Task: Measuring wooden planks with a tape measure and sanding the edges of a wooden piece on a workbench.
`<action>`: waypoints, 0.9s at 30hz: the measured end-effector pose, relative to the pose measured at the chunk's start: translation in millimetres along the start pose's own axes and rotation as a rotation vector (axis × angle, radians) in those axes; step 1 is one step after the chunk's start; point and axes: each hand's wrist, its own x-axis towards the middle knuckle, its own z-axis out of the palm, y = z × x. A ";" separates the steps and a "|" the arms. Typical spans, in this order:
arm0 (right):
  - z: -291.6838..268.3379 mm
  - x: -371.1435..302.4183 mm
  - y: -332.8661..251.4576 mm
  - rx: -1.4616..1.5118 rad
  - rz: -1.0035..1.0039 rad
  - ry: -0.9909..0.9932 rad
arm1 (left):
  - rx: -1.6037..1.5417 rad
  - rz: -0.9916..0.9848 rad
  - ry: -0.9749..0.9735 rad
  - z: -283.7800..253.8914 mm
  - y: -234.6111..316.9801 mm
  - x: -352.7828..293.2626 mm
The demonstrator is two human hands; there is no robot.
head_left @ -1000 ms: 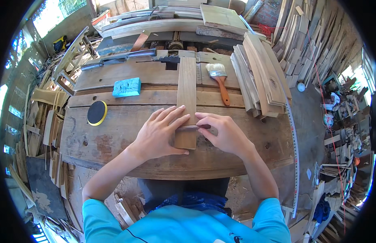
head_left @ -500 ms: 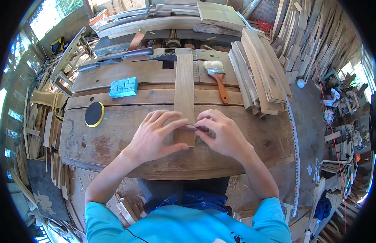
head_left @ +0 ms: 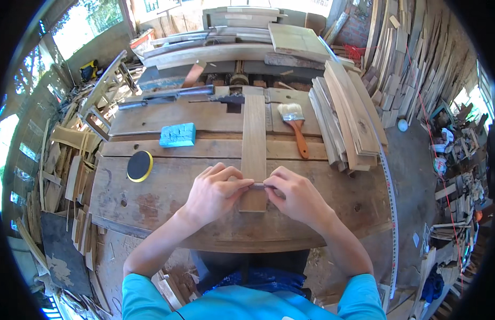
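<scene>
A long, narrow wooden board (head_left: 254, 138) lies lengthwise on the workbench (head_left: 167, 210), its near end toward me. Across that near end I hold a thin brownish strip (head_left: 257, 185), which looks like folded sandpaper. My left hand (head_left: 213, 193) pinches its left end between thumb and fingers. At the right end, my right hand (head_left: 299, 197) grips it with thumb and forefinger. Most of the strip is hidden by my fingers, and whether it touches the board I cannot tell.
On the bench's left lie a blue foam block (head_left: 177, 135) and a round black-and-yellow sanding pad (head_left: 140, 166). A paintbrush (head_left: 297, 136) lies right of the board, beside stacked planks (head_left: 354, 122). Clamp bars (head_left: 167, 96) lie at the far left. More timber leans along the walls.
My left fingers, spread half a second ago, have closed on the strip's left end. The whole scene sits slightly lower and further right in view.
</scene>
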 end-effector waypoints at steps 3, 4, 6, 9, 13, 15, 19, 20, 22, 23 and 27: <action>-1.6 16.1 12.2 -0.067 0.025 0.025 | 0.032 -0.002 -0.020 -1.2 -4.8 12.6; -2.7 16.6 11.0 -0.075 0.006 0.013 | 0.049 0.010 -0.037 -3.4 -4.9 15.2; -4.2 9.0 7.1 -0.054 -0.007 -0.005 | 0.056 0.029 -0.065 -8.1 4.0 10.4; -10.9 -10.6 -12.9 0.041 0.058 -0.077 | 0.039 0.051 -0.079 -14.2 17.3 -10.8; -9.2 -22.5 -20.8 0.058 0.050 -0.015 | 0.073 0.038 -0.043 -13.4 37.5 -20.9; -7.3 -18.5 -18.1 0.062 0.082 -0.039 | 0.095 0.043 -0.039 -6.9 27.6 -18.8; -0.6 4.8 9.2 0.013 0.059 -0.003 | 0.124 0.002 -0.008 -0.1 6.8 1.8; -2.2 8.6 11.9 0.014 0.071 -0.009 | 0.113 -0.017 -0.016 2.6 2.3 7.1; -0.1 12.7 9.1 0.010 0.024 0.007 | 0.113 -0.010 -0.007 1.2 0.2 5.4; -0.2 9.4 4.9 0.004 0.016 -0.005 | 0.114 -0.010 -0.014 -2.0 3.9 2.8; -11.2 -10.5 -9.1 0.031 0.006 -0.024 | 0.143 0.036 -0.025 -14.3 31.2 -9.6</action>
